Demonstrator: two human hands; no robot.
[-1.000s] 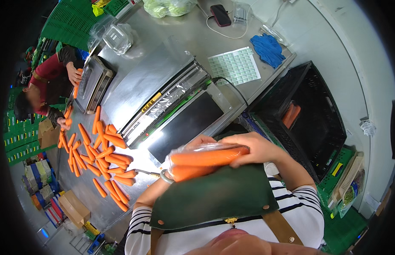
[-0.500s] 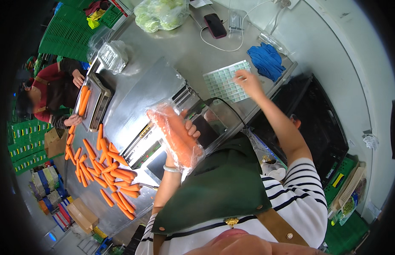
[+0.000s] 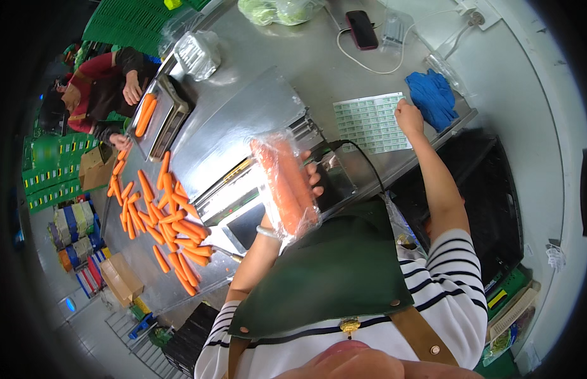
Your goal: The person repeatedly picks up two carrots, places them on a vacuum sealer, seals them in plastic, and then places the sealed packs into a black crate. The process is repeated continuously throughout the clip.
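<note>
My left hand (image 3: 311, 172) is closed round a clear plastic bag of carrots (image 3: 284, 186), holding it tilted above a sealing machine (image 3: 233, 186), its fingers curling over the bag's right side. My right hand (image 3: 410, 117) reaches to the upper right edge of a printed label sheet (image 3: 363, 123), fingertips pinched together on it; whether a label is between them is too small to tell. Just right of that hand lies a crumpled blue cloth or glove (image 3: 430, 101). Many loose carrots (image 3: 161, 252) cover the steel table (image 3: 132, 278) on the left.
A co-worker's hand (image 3: 131, 88) is beside a scale (image 3: 173, 120) bearing carrots; their other hand is lower down. A phone (image 3: 361, 30), bagged greens (image 3: 268, 9) and a wrapped container stack (image 3: 199, 54) lie at the back. A black crate (image 3: 496, 189) stands right, by the wall.
My hands have parted: the bag rose from in front of my apron in my left hand, and my right hand let it go and reached up to the label sheet.
</note>
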